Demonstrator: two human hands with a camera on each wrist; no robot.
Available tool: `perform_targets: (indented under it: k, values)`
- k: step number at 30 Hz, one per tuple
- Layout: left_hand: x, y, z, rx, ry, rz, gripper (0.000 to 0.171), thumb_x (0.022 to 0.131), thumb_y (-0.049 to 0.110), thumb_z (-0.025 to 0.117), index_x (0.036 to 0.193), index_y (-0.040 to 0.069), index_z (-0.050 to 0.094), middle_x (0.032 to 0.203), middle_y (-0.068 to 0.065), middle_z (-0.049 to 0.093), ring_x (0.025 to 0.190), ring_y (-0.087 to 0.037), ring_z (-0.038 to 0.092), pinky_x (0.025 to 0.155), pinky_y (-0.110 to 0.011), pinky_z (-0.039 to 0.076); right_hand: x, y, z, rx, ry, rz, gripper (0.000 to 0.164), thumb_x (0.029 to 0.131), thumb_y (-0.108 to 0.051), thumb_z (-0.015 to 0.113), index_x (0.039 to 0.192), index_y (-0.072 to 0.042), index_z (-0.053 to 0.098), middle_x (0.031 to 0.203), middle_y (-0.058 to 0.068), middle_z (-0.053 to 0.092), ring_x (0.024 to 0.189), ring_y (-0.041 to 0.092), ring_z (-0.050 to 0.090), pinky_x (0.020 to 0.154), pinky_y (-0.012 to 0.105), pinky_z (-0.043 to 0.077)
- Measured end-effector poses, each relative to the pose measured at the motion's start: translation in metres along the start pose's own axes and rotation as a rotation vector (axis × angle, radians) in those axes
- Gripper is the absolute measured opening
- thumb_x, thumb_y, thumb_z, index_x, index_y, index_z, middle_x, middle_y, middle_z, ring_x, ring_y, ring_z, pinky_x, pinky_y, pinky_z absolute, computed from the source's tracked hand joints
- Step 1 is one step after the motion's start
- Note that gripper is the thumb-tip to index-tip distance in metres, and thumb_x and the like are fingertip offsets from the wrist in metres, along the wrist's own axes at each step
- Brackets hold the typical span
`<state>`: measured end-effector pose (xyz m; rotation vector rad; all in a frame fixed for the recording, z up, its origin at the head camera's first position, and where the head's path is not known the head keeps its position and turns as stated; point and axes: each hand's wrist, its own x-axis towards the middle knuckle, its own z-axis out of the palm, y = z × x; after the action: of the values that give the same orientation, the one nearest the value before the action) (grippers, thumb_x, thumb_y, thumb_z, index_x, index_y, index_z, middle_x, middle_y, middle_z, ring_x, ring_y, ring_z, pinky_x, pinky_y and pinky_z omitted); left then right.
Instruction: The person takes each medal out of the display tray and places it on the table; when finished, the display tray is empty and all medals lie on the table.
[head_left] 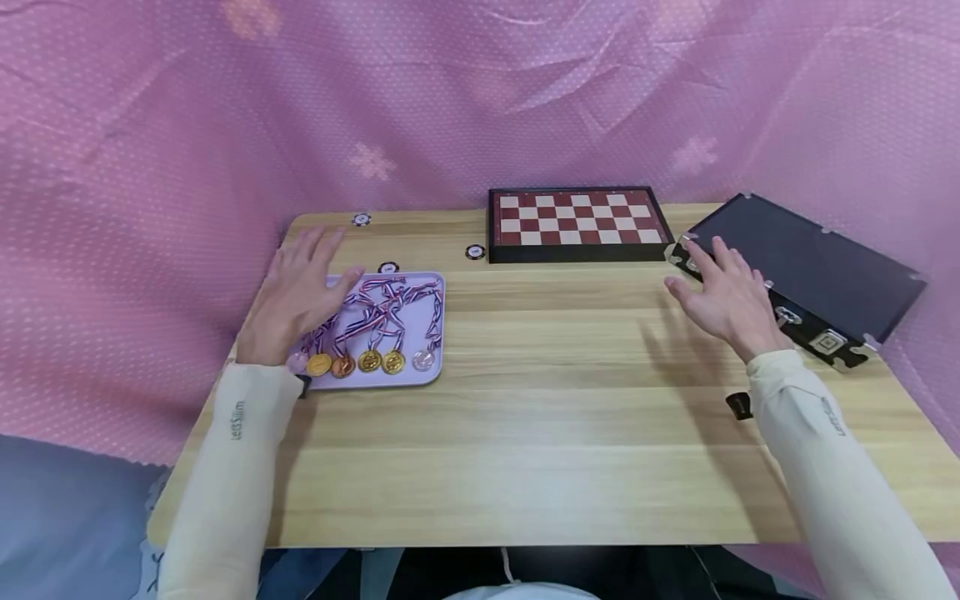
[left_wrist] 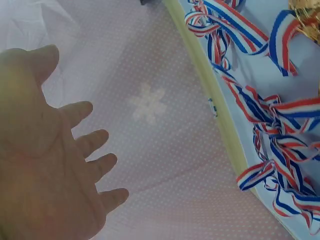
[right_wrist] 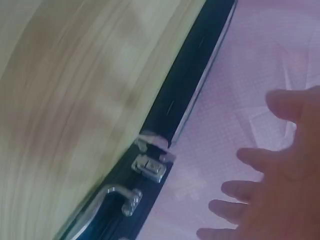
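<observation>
In the head view my left hand [head_left: 296, 292] hovers over the left edge of a pale tray [head_left: 375, 380], fingers straight and holding nothing. Inside the tray lie several medals [head_left: 370, 361], gold, bronze and silver in colour, with tangled red, white and blue ribbons [left_wrist: 280, 130]. My right hand [head_left: 727, 296], its fingers spread and nothing in them, is over the near left corner of a black case [head_left: 810, 258]. The case's lid is down, and silver latches, corner fittings and a metal handle [right_wrist: 102, 200] show along its front.
A red and white chessboard [head_left: 577, 225] in a black frame sits at the back of the wooden table [head_left: 510, 433]. Poker chips [head_left: 476, 252] lie left of it and behind the tray. A pink cloth [head_left: 450, 100] hangs around the table's back and sides.
</observation>
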<state>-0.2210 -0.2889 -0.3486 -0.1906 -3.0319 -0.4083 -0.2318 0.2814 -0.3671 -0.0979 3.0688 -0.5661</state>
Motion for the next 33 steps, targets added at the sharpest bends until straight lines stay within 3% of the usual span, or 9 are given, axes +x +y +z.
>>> perform_targets:
  k: [3, 6, 8, 13, 16, 20, 24, 28, 33]
  values:
    - [-0.01, -0.011, -0.008, -0.074, 0.008, -0.054, 0.07, 0.099, 0.057, 0.036, 0.157, 0.023, 0.017, 0.164, -0.012, 0.016, 0.15, -0.041, 0.016, 0.12, -0.066, 0.012, -0.005, -0.013, 0.002, 0.054, 0.038, 0.008, 0.072, 0.097, -0.058, 0.039, 0.156, -0.02, 0.024, 0.157, 0.022, 0.03, 0.14, 0.049, 0.034, 0.105, 0.071, 0.031]
    - [-0.026, -0.025, -0.016, -0.164, 0.035, -0.153, 0.062, 0.1, 0.05, 0.041, 0.152, 0.018, 0.032, 0.156, -0.017, 0.037, 0.141, -0.044, 0.036, 0.115, -0.063, 0.029, -0.014, -0.038, 0.005, 0.133, 0.063, -0.022, 0.059, 0.097, -0.052, 0.046, 0.143, -0.016, 0.047, 0.132, 0.017, 0.062, 0.115, 0.038, 0.062, 0.087, 0.058, 0.049]
    - [-0.039, -0.038, -0.018, -0.193, 0.058, -0.219, 0.057, 0.1, 0.047, 0.042, 0.149, 0.017, 0.041, 0.147, -0.019, 0.048, 0.132, -0.044, 0.047, 0.108, -0.063, 0.037, -0.018, -0.059, 0.009, 0.184, 0.043, -0.064, 0.048, 0.097, -0.047, 0.049, 0.131, -0.014, 0.058, 0.116, 0.014, 0.071, 0.1, 0.031, 0.069, 0.078, 0.048, 0.054]
    - [-0.075, -0.074, -0.006, -0.19, 0.075, -0.292, 0.052, 0.101, 0.039, 0.043, 0.138, 0.003, 0.052, 0.129, -0.026, 0.06, 0.112, -0.042, 0.059, 0.095, -0.061, 0.047, -0.019, -0.118, 0.035, 0.302, -0.116, -0.169, 0.035, 0.098, -0.038, 0.055, 0.12, -0.014, 0.067, 0.113, 0.009, 0.072, 0.095, 0.022, 0.069, 0.078, 0.038, 0.058]
    - [-0.092, -0.093, 0.005, -0.192, 0.085, -0.292, 0.049, 0.101, 0.033, 0.044, 0.132, -0.002, 0.056, 0.124, -0.029, 0.062, 0.107, -0.042, 0.06, 0.092, -0.06, 0.049, -0.018, -0.152, 0.057, 0.352, -0.199, -0.223, 0.031, 0.097, -0.033, 0.058, 0.118, -0.012, 0.068, 0.111, 0.007, 0.072, 0.093, 0.021, 0.069, 0.078, 0.036, 0.059]
    - [-0.107, -0.11, 0.016, -0.2, 0.073, -0.321, 0.049, 0.102, 0.033, 0.042, 0.132, -0.003, 0.056, 0.126, -0.031, 0.06, 0.112, -0.045, 0.058, 0.096, -0.061, 0.047, -0.016, -0.199, 0.092, 0.383, -0.285, -0.283, 0.026, 0.095, -0.029, 0.061, 0.112, -0.012, 0.07, 0.102, 0.002, 0.072, 0.09, 0.017, 0.066, 0.078, 0.031, 0.058]
    - [-0.115, -0.122, 0.022, -0.2, 0.031, -0.348, 0.049, 0.102, 0.032, 0.042, 0.134, -0.004, 0.053, 0.128, -0.033, 0.057, 0.116, -0.048, 0.055, 0.097, -0.062, 0.045, -0.016, -0.242, 0.125, 0.397, -0.354, -0.288, 0.022, 0.092, -0.027, 0.065, 0.107, -0.013, 0.073, 0.097, -0.001, 0.073, 0.084, 0.013, 0.065, 0.077, 0.027, 0.055]
    - [-0.121, -0.128, 0.025, -0.194, -0.051, -0.366, 0.051, 0.102, 0.034, 0.042, 0.134, -0.004, 0.052, 0.13, -0.034, 0.055, 0.119, -0.05, 0.052, 0.1, -0.063, 0.042, -0.015, -0.273, 0.151, 0.323, -0.347, -0.295, 0.019, 0.091, -0.027, 0.067, 0.099, -0.013, 0.077, 0.085, -0.002, 0.073, 0.071, 0.013, 0.062, 0.065, 0.025, 0.051]
    - [-0.122, -0.131, 0.027, -0.19, -0.11, -0.361, 0.051, 0.102, 0.033, 0.042, 0.134, -0.006, 0.05, 0.132, -0.035, 0.052, 0.121, -0.052, 0.049, 0.103, -0.065, 0.039, -0.01, -0.296, 0.169, 0.108, -0.232, -0.273, 0.024, 0.089, -0.034, 0.07, 0.074, -0.015, 0.072, 0.064, -0.003, 0.064, 0.061, 0.015, 0.057, 0.053, 0.027, 0.045]
